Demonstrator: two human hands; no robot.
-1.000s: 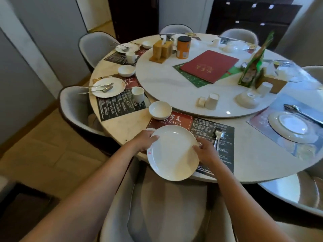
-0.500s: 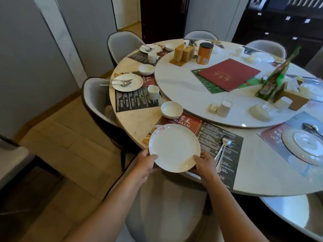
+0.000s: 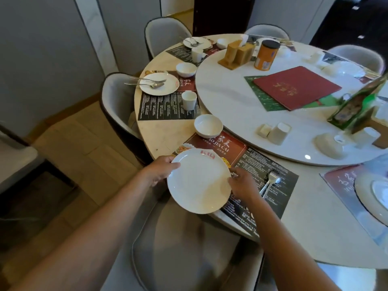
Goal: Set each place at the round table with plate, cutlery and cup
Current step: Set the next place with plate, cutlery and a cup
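Observation:
A white plate [image 3: 198,181] with a small red mark on its far rim sits over the near edge of a dark placemat [image 3: 258,164], part of it jutting past the table edge. My left hand [image 3: 159,170] grips its left rim and my right hand [image 3: 243,184] grips its right rim. A fork and spoon [image 3: 269,182] lie on the mat just right of my right hand. A white bowl [image 3: 208,125] stands at the mat's far corner. The place to the left has a plate with cutlery [image 3: 159,83], a cup [image 3: 189,100] and a bowl [image 3: 186,69].
A raised white turntable [image 3: 231,106] fills the table's middle, carrying a red menu [image 3: 296,87], an orange canister [image 3: 266,55], wooden holders [image 3: 237,54] and upturned cups [image 3: 279,133]. Grey chairs [image 3: 182,238] ring the round table [image 3: 165,135]. Another plate [image 3: 373,196] lies at the right.
The plate has shifted a little to the left along the near table edge while both hands keep hold of its rim. The camera view has swung to the left.

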